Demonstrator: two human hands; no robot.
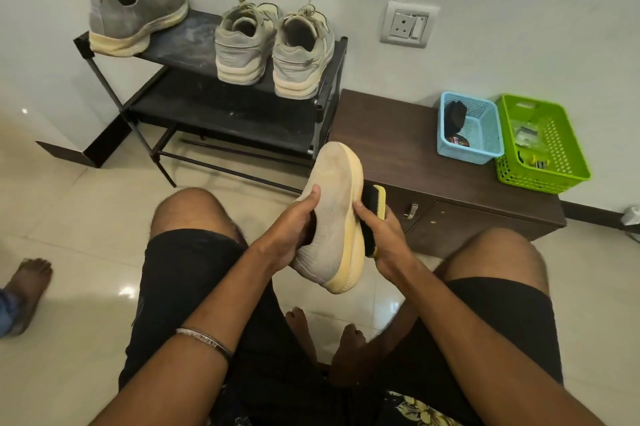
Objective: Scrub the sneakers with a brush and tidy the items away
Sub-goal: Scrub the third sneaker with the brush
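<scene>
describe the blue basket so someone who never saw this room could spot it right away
Start at the low dark wooden cabinet against the wall, right of the black shoe rack. Two plastic baskets sit on top; the blue basket is the smaller, left one, touching the bright green basket.

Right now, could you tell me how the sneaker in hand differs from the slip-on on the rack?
The held sneaker is up in the air, gripped by the left hand with its toe pointing away; the slip-on stands flat on the rack, heel overhanging the edge. The held sneaker looks pale beige, the slip-on darker grey. The brush in the right hand is against the held one's sole; nothing touches the slip-on. Both are laceless knit shoes with yellowed soles.
</scene>
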